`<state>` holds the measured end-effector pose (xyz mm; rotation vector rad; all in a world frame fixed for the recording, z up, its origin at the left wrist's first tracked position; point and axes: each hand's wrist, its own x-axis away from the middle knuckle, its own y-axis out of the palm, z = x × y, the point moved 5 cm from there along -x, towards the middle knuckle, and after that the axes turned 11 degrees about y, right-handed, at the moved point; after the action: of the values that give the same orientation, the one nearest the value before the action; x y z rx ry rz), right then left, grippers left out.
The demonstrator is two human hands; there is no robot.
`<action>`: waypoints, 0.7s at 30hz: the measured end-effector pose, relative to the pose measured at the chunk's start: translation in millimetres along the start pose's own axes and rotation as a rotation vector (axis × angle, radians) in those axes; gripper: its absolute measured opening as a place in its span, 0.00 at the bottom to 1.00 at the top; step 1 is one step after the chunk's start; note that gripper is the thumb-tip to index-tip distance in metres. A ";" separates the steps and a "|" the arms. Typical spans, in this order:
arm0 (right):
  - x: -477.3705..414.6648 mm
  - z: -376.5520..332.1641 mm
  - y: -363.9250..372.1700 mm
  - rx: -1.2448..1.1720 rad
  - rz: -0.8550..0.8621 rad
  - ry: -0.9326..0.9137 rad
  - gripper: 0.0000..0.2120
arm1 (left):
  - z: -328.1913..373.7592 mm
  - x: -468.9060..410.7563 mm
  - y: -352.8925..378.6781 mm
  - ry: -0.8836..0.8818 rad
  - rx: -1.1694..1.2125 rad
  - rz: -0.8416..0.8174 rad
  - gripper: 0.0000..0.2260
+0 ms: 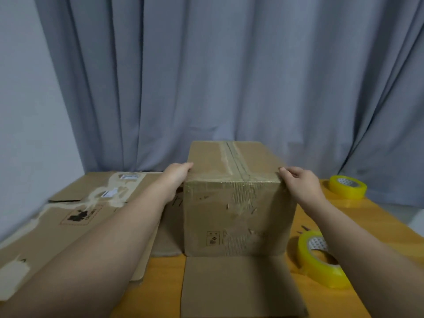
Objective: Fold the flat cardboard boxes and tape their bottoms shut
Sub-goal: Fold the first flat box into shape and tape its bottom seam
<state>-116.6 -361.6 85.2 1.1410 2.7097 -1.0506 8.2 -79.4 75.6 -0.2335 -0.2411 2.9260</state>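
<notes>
An assembled brown cardboard box (pixel 236 216) stands in the middle of the wooden table, its upward face closed with a strip of clear tape along the centre seam. A loose flap (pixel 238 285) lies flat toward me at its base. My left hand (pixel 176 177) grips the box's upper left edge. My right hand (pixel 300 184) holds the upper right corner, fingers curled over the edge. A yellowish roll of tape (pixel 321 260) leans on the table near my right forearm. A second roll (pixel 347 187) lies flat farther back on the right.
Flat cardboard boxes (pixel 75 216) with torn labels are stacked on the left side of the table (pixel 358 216). A grey curtain (pixel 229 76) hangs close behind the table, with a pale wall at the left.
</notes>
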 end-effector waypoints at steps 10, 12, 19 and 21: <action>13.8 -13.4 -28.4 -0.403 -0.127 0.109 0.17 | 30.3 40.2 10.5 0.227 0.001 0.023 0.13; 21.3 -23.5 -41.2 -0.459 -0.107 0.037 0.23 | 43.7 48.7 3.7 0.326 0.030 0.038 0.25; 43.6 -57.8 -75.1 -0.587 -0.026 -0.142 0.32 | 80.5 86.9 -15.0 0.506 0.040 0.089 0.23; 45.4 -64.4 -80.5 -0.628 -0.015 -0.174 0.36 | 99.3 103.4 -21.3 0.569 0.006 0.138 0.21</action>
<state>-186.7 -335.8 169.5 0.8649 2.6025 -0.2310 -105.1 -51.9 161.6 -1.0908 -0.1282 2.8370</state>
